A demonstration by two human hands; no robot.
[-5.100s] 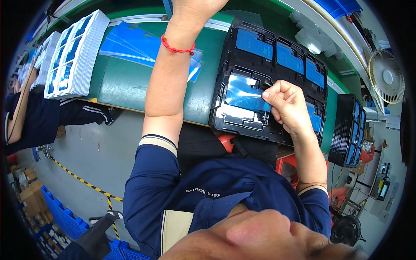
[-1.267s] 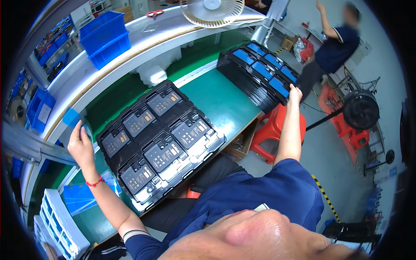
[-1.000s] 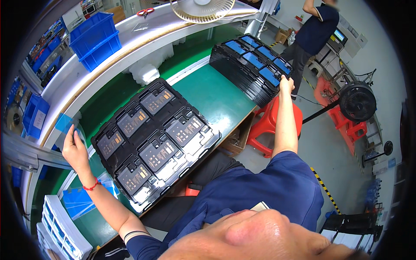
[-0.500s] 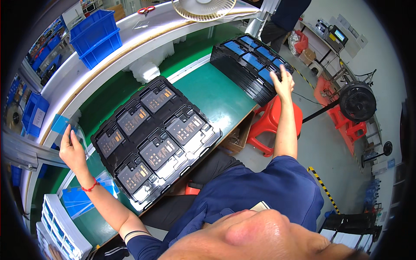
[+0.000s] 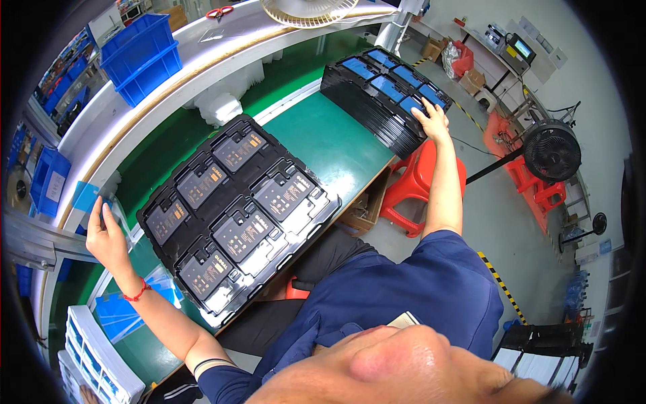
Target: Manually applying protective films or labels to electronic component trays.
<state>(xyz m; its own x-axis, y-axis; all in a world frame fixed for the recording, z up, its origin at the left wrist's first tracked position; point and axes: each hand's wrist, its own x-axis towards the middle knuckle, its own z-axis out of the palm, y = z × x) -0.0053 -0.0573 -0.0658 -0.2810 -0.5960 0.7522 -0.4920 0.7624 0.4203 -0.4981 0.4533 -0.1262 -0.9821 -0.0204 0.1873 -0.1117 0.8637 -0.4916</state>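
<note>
In front of me on the green table lies a black plastic tray [image 5: 226, 186] with several flat black packs with printed labels, perhaps batteries, in its pockets. Left of it, my left hand [image 5: 108, 237] is raised, thumb and finger pinched at a thin clear film with a blue tab [image 5: 85, 196]. My right hand [image 5: 435, 124] reaches to the near right corner of a stack of black trays [image 5: 370, 111]. Its fingers are apart at the top tray, whose pockets show blue-topped pieces [image 5: 387, 87]. Whether the fingertips touch one is hard to tell.
Blue bins [image 5: 142, 59] stand on the ledge at the back left, with red scissors [image 5: 219, 12] and a white fan [image 5: 308, 12] farther along. Blue film sheets [image 5: 124, 313] lie on the table's left. A red stool [image 5: 425, 185] and a black fan [image 5: 552, 153] are on the right.
My right hand has shifted slightly left over the stack's corner, its fingers now lower on the top tray. My left hand stays raised with the film. The person behind the stack has left view.
</note>
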